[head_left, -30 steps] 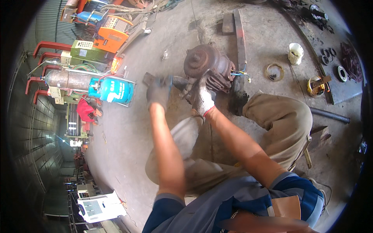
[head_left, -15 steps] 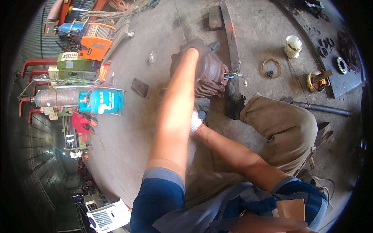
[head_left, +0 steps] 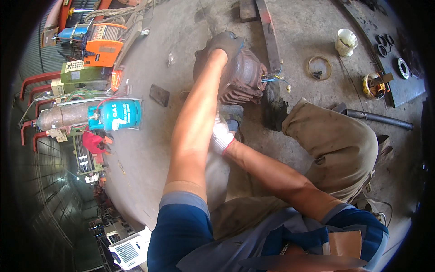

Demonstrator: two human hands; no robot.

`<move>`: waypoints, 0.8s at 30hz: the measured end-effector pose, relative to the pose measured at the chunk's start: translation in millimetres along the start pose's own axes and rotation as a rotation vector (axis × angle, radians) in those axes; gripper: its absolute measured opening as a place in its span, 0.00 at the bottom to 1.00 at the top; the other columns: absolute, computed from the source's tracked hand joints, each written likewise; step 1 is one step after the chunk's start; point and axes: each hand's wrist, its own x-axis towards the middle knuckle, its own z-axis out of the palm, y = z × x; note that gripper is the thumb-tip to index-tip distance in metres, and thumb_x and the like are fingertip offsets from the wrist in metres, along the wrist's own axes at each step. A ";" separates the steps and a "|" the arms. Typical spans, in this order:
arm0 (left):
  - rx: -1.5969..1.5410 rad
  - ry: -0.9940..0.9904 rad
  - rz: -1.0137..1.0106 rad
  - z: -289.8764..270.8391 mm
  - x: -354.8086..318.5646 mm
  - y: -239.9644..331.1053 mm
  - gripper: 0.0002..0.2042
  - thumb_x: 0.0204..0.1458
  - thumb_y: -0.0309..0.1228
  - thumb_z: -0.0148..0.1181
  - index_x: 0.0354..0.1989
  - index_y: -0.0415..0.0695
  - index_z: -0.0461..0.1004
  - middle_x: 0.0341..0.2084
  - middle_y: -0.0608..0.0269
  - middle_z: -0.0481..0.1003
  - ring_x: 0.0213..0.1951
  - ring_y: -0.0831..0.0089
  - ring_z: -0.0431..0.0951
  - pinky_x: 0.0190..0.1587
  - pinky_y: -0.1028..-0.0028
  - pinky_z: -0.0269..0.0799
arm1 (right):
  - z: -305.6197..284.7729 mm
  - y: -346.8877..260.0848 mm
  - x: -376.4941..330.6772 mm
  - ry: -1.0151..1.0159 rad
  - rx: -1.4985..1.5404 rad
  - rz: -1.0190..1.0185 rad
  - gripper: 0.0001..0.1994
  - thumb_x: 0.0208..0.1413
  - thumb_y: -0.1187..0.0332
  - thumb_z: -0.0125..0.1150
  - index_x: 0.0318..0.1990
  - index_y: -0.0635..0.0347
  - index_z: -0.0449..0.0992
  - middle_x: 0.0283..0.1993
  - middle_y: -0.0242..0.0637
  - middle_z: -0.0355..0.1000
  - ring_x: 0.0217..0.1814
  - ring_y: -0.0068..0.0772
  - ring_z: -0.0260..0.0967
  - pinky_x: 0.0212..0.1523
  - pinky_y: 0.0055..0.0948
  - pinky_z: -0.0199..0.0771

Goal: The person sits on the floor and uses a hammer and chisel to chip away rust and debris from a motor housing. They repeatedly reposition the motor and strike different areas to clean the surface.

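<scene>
A rust-brown electric motor (head_left: 247, 75) with a finned housing lies on the concrete floor, several coloured wires (head_left: 272, 78) sticking out of its right end. My left hand (head_left: 226, 43), in a dark, dirty glove, is closed over the motor's far upper side. On the near side, below the fins, is my right hand (head_left: 221, 136) in a white knit glove with a red cuff edge. Its fingertips are hidden behind my left forearm and in shadow, beside a grey block-like piece (head_left: 233, 111). What that hand holds, if anything, does not show.
A long metal beam (head_left: 270, 38) lies just beyond the motor. To the right are a wire ring (head_left: 320, 68), a white cup (head_left: 346, 42), a yellow tub (head_left: 374, 86), and a dark pipe (head_left: 380, 119). Leftward stand a blue gas cylinder (head_left: 120, 114) and an orange machine (head_left: 102, 53).
The view has shifted slightly. My right hand has moved a little left, and more of its white glove shows. The left hand's fingers look drawn in closer on the motor.
</scene>
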 end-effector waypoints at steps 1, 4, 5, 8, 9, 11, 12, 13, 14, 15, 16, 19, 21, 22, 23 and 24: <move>-0.010 0.008 0.004 0.2 -1.6 -1.3 0.24 0.53 0.51 0.55 0.49 0.47 0.81 0.49 0.47 0.80 0.53 0.49 0.80 0.57 0.57 0.72 | -2.1 2.5 1.0 0.022 0.053 -0.011 0.23 0.76 0.52 0.39 0.68 0.53 0.65 0.66 0.32 0.68 0.68 0.30 0.64 0.67 0.30 0.65; -0.010 0.027 0.002 -1.7 -5.5 -2.1 0.25 0.53 0.51 0.55 0.50 0.46 0.81 0.49 0.46 0.80 0.53 0.49 0.79 0.58 0.57 0.72 | -17.3 7.2 6.6 0.016 0.124 0.003 0.26 0.75 0.47 0.36 0.69 0.52 0.65 0.65 0.31 0.69 0.67 0.30 0.65 0.66 0.29 0.65; -0.008 0.030 0.011 -2.4 -6.5 -1.6 0.25 0.53 0.52 0.55 0.50 0.45 0.81 0.50 0.46 0.80 0.54 0.48 0.79 0.58 0.57 0.72 | -22.8 8.0 10.3 0.049 0.159 0.050 0.27 0.75 0.46 0.36 0.69 0.52 0.65 0.65 0.31 0.70 0.66 0.30 0.65 0.65 0.30 0.66; 0.001 0.011 0.016 -6.2 -8.5 -0.3 0.26 0.53 0.52 0.55 0.51 0.44 0.80 0.50 0.44 0.80 0.54 0.47 0.79 0.58 0.57 0.72 | -36.0 5.7 15.6 -0.259 0.836 0.273 0.29 0.74 0.44 0.36 0.69 0.53 0.65 0.64 0.31 0.71 0.63 0.31 0.67 0.62 0.32 0.70; 0.006 0.011 0.023 -7.0 -8.8 0.2 0.26 0.54 0.52 0.55 0.51 0.43 0.80 0.50 0.44 0.79 0.54 0.47 0.79 0.58 0.57 0.72 | -36.4 5.1 16.3 -0.223 0.879 0.251 0.29 0.74 0.43 0.35 0.68 0.53 0.65 0.63 0.32 0.71 0.62 0.31 0.68 0.61 0.33 0.71; -0.006 0.001 0.038 -7.2 -9.5 -0.8 0.27 0.54 0.52 0.55 0.52 0.43 0.79 0.50 0.43 0.79 0.54 0.46 0.79 0.58 0.56 0.72 | -32.5 3.0 14.3 -0.292 0.650 0.162 0.31 0.73 0.41 0.34 0.68 0.54 0.66 0.61 0.33 0.72 0.59 0.31 0.69 0.58 0.34 0.72; -0.019 -0.010 0.046 -7.0 -9.5 -1.6 0.27 0.54 0.52 0.55 0.52 0.42 0.79 0.50 0.42 0.79 0.54 0.46 0.79 0.58 0.56 0.72 | -27.9 2.0 12.1 -0.216 0.400 0.067 0.32 0.73 0.40 0.33 0.68 0.55 0.66 0.60 0.33 0.73 0.58 0.31 0.70 0.57 0.34 0.73; -0.040 -0.009 0.055 -6.4 -9.4 -2.8 0.27 0.54 0.52 0.55 0.52 0.42 0.79 0.50 0.42 0.79 0.54 0.46 0.79 0.58 0.56 0.72 | -21.5 1.5 9.2 -0.137 0.150 -0.023 0.33 0.73 0.39 0.33 0.68 0.55 0.67 0.59 0.34 0.73 0.56 0.31 0.71 0.55 0.34 0.73; -0.025 -0.006 0.056 -4.8 -9.5 -3.8 0.27 0.54 0.52 0.55 0.52 0.42 0.79 0.50 0.42 0.79 0.54 0.45 0.79 0.58 0.56 0.72 | -14.6 1.0 5.8 -0.055 -0.098 -0.110 0.33 0.72 0.39 0.32 0.67 0.55 0.67 0.58 0.35 0.74 0.55 0.31 0.71 0.53 0.34 0.74; -0.015 0.014 0.061 -3.8 -9.2 -5.0 0.27 0.54 0.52 0.55 0.52 0.42 0.79 0.50 0.42 0.79 0.54 0.45 0.79 0.58 0.56 0.72 | -7.8 -0.3 2.1 0.025 -0.349 -0.195 0.34 0.72 0.38 0.32 0.67 0.56 0.67 0.57 0.35 0.75 0.53 0.31 0.72 0.52 0.34 0.75; -0.004 0.031 0.066 -3.6 -7.4 -5.2 0.27 0.54 0.52 0.55 0.52 0.42 0.79 0.50 0.41 0.79 0.54 0.45 0.79 0.58 0.56 0.72 | -1.3 -2.3 -0.9 0.056 -0.336 -0.193 0.34 0.72 0.38 0.32 0.66 0.56 0.68 0.55 0.35 0.75 0.51 0.31 0.72 0.49 0.33 0.75; -0.006 0.009 0.074 -3.1 -4.9 -6.7 0.27 0.54 0.52 0.55 0.53 0.42 0.78 0.49 0.41 0.79 0.54 0.45 0.79 0.58 0.56 0.72 | 10.5 -9.2 -10.6 0.145 -0.305 -0.174 0.33 0.72 0.40 0.33 0.64 0.58 0.70 0.51 0.37 0.76 0.48 0.32 0.72 0.46 0.33 0.74; 0.003 0.011 0.099 -3.9 -4.2 -7.2 0.28 0.54 0.52 0.54 0.53 0.42 0.78 0.48 0.40 0.79 0.54 0.44 0.79 0.58 0.56 0.72 | 12.2 -12.9 -14.1 0.152 -0.361 -0.182 0.31 0.72 0.45 0.33 0.64 0.62 0.68 0.53 0.40 0.74 0.51 0.34 0.71 0.49 0.33 0.74; 0.004 0.001 0.098 -3.6 -5.0 -7.6 0.28 0.54 0.52 0.54 0.53 0.41 0.78 0.48 0.39 0.79 0.54 0.44 0.79 0.58 0.56 0.72 | 12.0 -13.4 -14.7 0.156 -0.401 -0.184 0.30 0.72 0.47 0.33 0.64 0.63 0.67 0.54 0.42 0.73 0.52 0.35 0.70 0.51 0.33 0.73; 0.008 0.009 0.108 -4.3 -4.7 -7.6 0.27 0.55 0.52 0.54 0.52 0.41 0.78 0.48 0.39 0.79 0.53 0.44 0.79 0.58 0.56 0.72 | 10.8 -14.5 -14.7 0.156 -0.445 -0.193 0.29 0.72 0.49 0.33 0.65 0.65 0.67 0.55 0.43 0.72 0.54 0.37 0.70 0.52 0.33 0.73; 0.011 0.012 0.115 -4.1 -4.5 -7.1 0.27 0.55 0.52 0.54 0.52 0.41 0.78 0.48 0.38 0.79 0.53 0.44 0.79 0.57 0.55 0.72 | 9.5 -14.2 -13.7 0.159 -0.486 -0.201 0.29 0.73 0.51 0.33 0.65 0.67 0.66 0.56 0.45 0.72 0.55 0.38 0.69 0.54 0.33 0.72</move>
